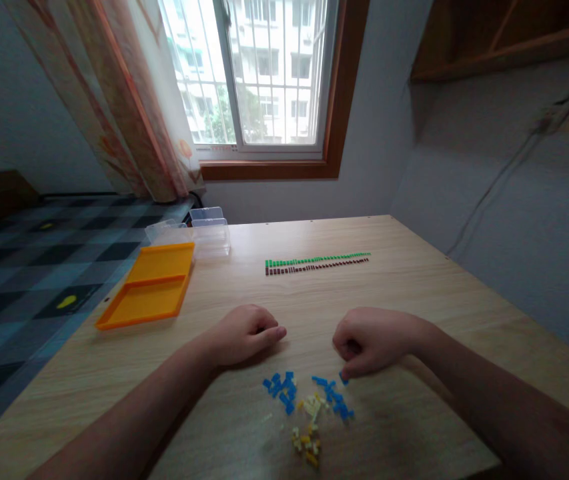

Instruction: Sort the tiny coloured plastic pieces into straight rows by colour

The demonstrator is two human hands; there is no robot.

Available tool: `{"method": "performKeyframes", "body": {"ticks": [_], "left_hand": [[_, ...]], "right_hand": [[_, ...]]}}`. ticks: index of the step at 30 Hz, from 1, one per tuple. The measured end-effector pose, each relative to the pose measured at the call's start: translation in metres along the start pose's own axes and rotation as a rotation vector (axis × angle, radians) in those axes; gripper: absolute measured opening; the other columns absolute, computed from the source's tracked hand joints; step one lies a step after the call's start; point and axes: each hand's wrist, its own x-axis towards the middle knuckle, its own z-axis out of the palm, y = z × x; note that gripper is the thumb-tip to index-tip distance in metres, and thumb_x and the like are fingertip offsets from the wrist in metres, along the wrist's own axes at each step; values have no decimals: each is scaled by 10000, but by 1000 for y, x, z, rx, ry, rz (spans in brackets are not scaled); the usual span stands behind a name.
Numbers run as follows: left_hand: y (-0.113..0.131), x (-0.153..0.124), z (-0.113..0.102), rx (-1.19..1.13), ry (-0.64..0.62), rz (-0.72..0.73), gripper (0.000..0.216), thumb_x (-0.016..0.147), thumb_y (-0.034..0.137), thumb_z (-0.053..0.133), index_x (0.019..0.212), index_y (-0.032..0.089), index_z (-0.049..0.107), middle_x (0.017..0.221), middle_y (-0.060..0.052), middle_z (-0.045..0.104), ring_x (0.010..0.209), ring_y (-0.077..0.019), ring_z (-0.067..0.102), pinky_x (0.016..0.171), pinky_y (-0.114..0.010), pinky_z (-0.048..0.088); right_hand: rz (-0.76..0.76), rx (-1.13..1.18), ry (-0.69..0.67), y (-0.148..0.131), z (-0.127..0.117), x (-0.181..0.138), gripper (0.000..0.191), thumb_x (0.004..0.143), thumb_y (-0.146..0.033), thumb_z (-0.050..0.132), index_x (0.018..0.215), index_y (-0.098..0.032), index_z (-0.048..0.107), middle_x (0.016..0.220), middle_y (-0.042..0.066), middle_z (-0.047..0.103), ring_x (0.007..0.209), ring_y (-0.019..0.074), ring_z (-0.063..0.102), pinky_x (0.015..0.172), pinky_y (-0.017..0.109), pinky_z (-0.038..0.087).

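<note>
My left hand [244, 333] rests on the wooden table [414, 293] as a loose fist, thumb stretched along the surface, with nothing visible in it. My right hand [371, 340] is curled, its fingertips pinching a small blue brick [343, 379] at the edge of a loose heap. That heap holds several blue bricks [284, 387] and several pale yellow bricks [309, 427] just in front of both hands. Farther back lie a row of green bricks [317, 259] and, right beside it, a row of dark red bricks [317, 268].
An orange tray [147, 287] with two compartments lies at the table's left edge. Clear plastic boxes [204, 233] stand behind it. A checked bed cover [39, 267] is at the left, a curtain and barred window behind, a grey wall at the right.
</note>
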Motion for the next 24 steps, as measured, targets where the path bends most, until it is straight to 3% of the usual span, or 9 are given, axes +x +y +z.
{"method": "performKeyframes", "body": {"ticks": [4,8,14,21,24], "left_hand": [[0,1,-1,-8,-16,-16,533,983,515,387,587,165,456,593,-7,505,585,-133,443,607,-271,330],[1,0,1,-39,48,-47,553,976,559,338,584,175,408,576,1,463,580,-136,432,594,-274,313],[4,1,6,12,120,-106,531,974,530,301,596,179,428,608,-21,523,608,-152,476,624,-278,346],[10,2,5,76,114,-61,506,995,444,292,596,181,457,624,-40,564,628,-164,525,658,-283,381],[10,2,5,118,106,-2,512,1014,412,301,600,176,489,620,-40,574,632,-162,532,661,-281,387]], "right_hand": [[-5,50,82,6,-1,3,171,794,-323,721,868,-170,698,672,-45,590,566,57,474,529,177,290],[-37,49,216,9,0,9,269,826,-230,667,1084,-202,735,728,-21,631,613,73,514,595,178,334],[-98,15,401,12,6,19,255,904,-199,570,1054,-209,776,874,23,701,753,96,598,710,195,403],[-124,-31,441,18,8,18,313,914,-212,585,1173,-243,757,875,36,685,734,101,598,680,204,405],[-153,-31,436,20,9,19,270,921,-224,599,1118,-262,778,862,27,683,734,93,603,690,197,412]]}}
